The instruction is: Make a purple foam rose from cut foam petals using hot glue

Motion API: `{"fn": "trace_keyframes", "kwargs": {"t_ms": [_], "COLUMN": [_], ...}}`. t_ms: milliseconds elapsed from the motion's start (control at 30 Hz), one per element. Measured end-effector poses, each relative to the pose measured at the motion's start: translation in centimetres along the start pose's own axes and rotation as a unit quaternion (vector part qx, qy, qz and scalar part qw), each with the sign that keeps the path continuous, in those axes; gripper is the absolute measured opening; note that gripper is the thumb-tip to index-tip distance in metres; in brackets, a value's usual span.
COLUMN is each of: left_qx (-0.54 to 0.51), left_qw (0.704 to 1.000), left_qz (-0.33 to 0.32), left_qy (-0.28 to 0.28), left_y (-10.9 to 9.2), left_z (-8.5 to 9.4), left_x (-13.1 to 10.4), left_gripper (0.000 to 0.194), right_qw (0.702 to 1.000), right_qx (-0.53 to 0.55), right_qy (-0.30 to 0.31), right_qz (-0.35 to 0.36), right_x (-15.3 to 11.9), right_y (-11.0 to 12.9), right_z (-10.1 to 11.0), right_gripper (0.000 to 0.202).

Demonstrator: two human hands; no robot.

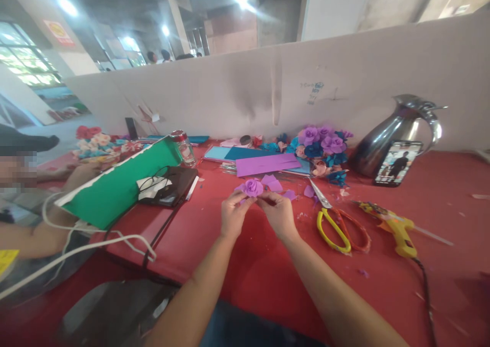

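Note:
A purple paper rose (253, 187) is held between my two hands above the red table. My left hand (234, 214) pinches its lower left side, while my right hand (278, 214) has its fingers closed on the lower right edge. The fingertips partly hide the flower's underside. Loose purple petals (272, 182) lie just behind my right hand. To the right, scissors (328, 219) with one yellow and one red handle rest with their blades apart. A yellow hot glue gun (394, 227) lies farther right, a clear glue stick poking from its back.
Purple paper strips (268, 164) lie over blue sheets. Behind stand finished paper flowers (325, 140), a steel jug (386, 132) and a phone (398, 163). A black notebook (172, 186) with glasses, a glass jar (184, 148) and a green board (126, 183) are left, beside another person at work.

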State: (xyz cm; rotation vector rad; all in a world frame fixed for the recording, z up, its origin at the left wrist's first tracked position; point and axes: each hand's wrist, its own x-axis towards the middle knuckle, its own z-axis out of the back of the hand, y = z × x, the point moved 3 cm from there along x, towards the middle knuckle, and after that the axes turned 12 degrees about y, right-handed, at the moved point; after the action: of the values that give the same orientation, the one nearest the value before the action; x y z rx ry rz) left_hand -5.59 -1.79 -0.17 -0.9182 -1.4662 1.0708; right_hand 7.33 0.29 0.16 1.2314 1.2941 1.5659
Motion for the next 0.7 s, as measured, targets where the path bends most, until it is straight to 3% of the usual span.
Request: {"fn": "trace_keyframes", "kwargs": {"t_ms": [567, 700], "left_qx": [-0.059, -0.058], "left_qw": [0.997, 0.998], "left_qz": [0.039, 0.027], "left_qy": [0.006, -0.008], "left_y": [0.5, 0.7], "left_z": [-0.6, -0.3], "left_x": [0.1, 0.2], "left_gripper": [0.027, 0.026], "right_qw": [0.995, 0.983], "right_qx": [-0.099, -0.158], "right_qy": [0.008, -0.042], "right_qz": [0.012, 0.089], "right_x": [0.0, -0.8], "right_y": [-0.3, 1.4], "right_z": [-0.1, -0.2], "right_gripper": [0.016, 0.013]}}
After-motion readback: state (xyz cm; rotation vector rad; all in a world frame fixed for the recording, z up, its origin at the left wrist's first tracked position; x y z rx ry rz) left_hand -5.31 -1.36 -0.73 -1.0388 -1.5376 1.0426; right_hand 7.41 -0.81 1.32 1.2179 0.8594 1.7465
